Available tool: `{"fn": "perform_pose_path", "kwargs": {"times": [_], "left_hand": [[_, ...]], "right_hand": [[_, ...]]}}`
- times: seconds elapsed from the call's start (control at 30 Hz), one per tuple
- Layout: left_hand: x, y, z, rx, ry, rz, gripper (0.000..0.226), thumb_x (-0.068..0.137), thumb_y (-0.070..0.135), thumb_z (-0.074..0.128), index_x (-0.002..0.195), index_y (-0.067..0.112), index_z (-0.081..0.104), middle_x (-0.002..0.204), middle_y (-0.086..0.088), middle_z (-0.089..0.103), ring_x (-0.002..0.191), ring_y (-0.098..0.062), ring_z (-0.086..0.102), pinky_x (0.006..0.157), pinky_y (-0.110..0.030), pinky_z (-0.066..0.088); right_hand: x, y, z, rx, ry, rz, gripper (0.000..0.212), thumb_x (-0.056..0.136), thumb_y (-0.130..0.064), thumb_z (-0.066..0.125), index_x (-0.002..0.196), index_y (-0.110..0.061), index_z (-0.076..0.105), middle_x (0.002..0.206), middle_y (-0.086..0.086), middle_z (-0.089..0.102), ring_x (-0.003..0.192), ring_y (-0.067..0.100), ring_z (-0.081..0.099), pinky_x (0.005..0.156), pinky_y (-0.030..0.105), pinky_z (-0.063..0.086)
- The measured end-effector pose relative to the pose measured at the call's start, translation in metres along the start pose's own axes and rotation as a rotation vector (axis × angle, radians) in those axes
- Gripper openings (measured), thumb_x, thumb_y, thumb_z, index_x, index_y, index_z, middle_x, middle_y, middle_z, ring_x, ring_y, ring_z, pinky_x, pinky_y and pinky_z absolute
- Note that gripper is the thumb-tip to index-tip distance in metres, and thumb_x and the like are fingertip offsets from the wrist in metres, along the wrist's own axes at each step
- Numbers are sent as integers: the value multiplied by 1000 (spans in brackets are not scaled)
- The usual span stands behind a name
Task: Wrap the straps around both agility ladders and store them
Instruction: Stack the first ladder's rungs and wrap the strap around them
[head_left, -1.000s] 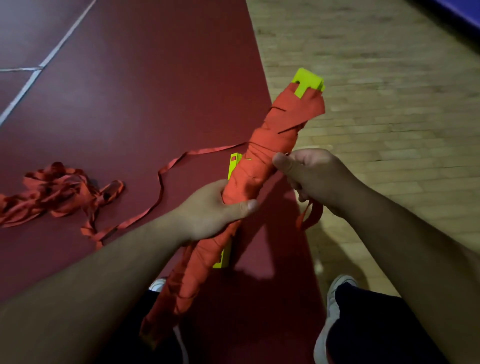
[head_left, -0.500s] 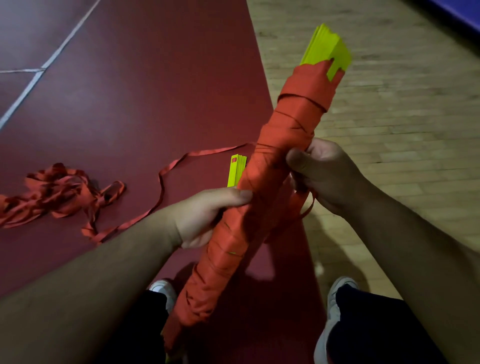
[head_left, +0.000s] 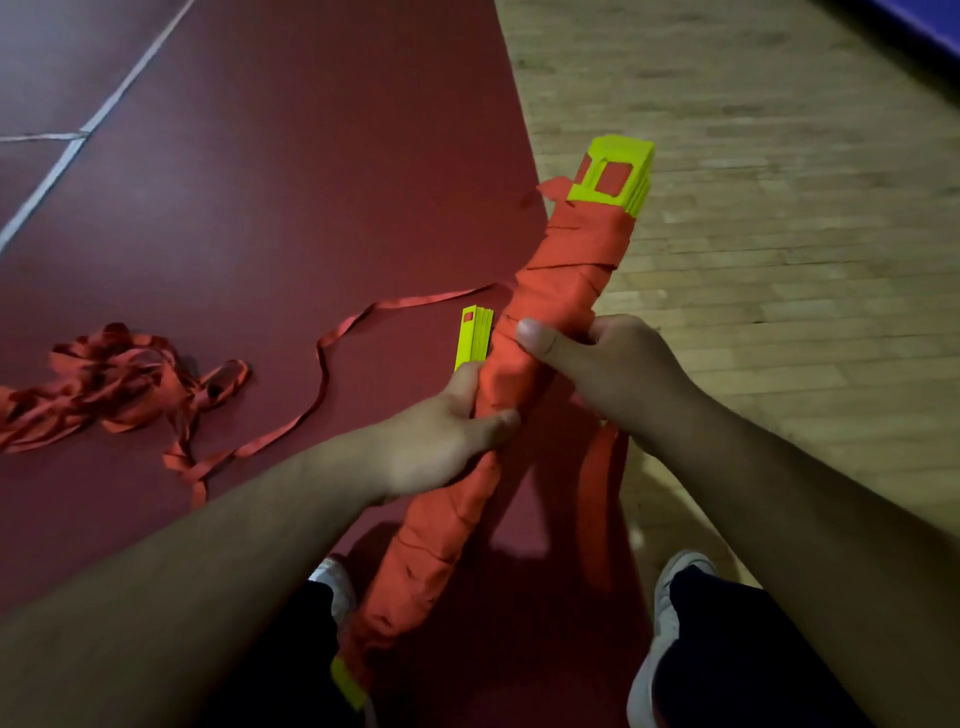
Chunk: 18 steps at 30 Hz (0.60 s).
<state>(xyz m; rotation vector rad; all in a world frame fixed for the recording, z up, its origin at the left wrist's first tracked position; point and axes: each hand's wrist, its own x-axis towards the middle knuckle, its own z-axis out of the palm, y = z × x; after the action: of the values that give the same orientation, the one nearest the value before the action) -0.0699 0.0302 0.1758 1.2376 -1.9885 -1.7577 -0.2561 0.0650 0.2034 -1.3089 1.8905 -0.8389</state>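
A dark red floor (head_left: 260, 208) was bordered by wooden boards (head_left: 779, 260) on the right. Over it, a wrapped agility ladder (head_left: 563, 280), bound in orange strap, was held slanted. Loose strap (head_left: 114, 384) was heaped at the left. The bundle's middle was gripped by the left hand (head_left: 441, 441), and clasped just above by the right hand (head_left: 613, 364). A second stack of yellow rungs (head_left: 472, 338) was seen beside it.

Dim indoor light, soft shadows beneath the arms, slight motion blur, wide-angle bending at edges.
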Motion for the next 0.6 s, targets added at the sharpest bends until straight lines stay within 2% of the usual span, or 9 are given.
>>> {"fn": "perform_pose_path", "kwargs": {"times": [0.1,0.2,0.27,0.33,0.4,0.47,0.5,0.57,0.6], "left_hand": [[-3,-3,0,-57,16,97,40,88,22,75,122,25,54,104,8,69,88,0,64,81,-17,51],[-3,-1,0,-179,-42,108,27,76,30,80,95,15,68,86,4,69,80,-9,62,77,-26,52],[-5,-4,2,-256,-79,111,30,73,31,77,92,10,68,84,2,68,79,-11,61,76,-27,52],[-10,-3,2,-315,-129,140,12,79,21,73,88,14,70,81,2,70,77,-10,64,73,-23,53],[-11,-2,1,-365,-129,138,18,80,23,71,92,9,71,84,-7,70,78,-18,65,74,-30,55],[-10,1,2,-348,-56,132,30,81,27,71,99,5,64,86,-10,66,79,-22,61,74,-35,52],[-9,2,4,-303,-1,145,22,82,24,70,97,9,63,83,-6,65,77,-18,59,71,-32,51],[-9,6,9,-185,83,174,9,87,15,69,89,19,62,73,6,62,68,-8,55,64,-23,47],[-9,9,11,-121,128,170,15,88,11,70,88,21,59,69,11,60,63,-4,53,60,-20,46]], "right_hand": [[0,-1,-2,283,-84,-42,30,77,-51,78,69,-23,72,57,-14,66,50,-2,58,55,24,44],[-1,-5,-4,372,-142,-208,19,70,-53,72,64,-36,70,51,-19,57,48,-4,52,54,21,39],[0,-4,-7,274,-113,-317,28,67,-68,67,68,-39,68,54,-21,59,50,-4,54,55,20,40],[3,1,-10,155,-88,-379,57,60,-86,57,82,-35,71,67,-17,67,61,0,61,57,20,45],[8,6,-12,-4,-73,-409,88,55,-99,48,91,-22,71,72,-5,67,66,5,60,61,24,45],[8,8,-13,-135,-68,-409,87,53,-99,49,87,-21,65,68,-8,58,63,-1,53,58,17,39],[8,9,-10,-178,-63,-383,81,54,-96,53,90,-24,64,72,-11,61,67,-4,55,61,16,42],[5,8,-3,-257,-73,-313,80,54,-93,57,102,-29,65,84,-17,65,82,-1,62,70,24,48],[3,8,2,-287,-66,-288,80,55,-92,58,105,-29,65,84,-20,64,84,2,62,70,26,48]]}}
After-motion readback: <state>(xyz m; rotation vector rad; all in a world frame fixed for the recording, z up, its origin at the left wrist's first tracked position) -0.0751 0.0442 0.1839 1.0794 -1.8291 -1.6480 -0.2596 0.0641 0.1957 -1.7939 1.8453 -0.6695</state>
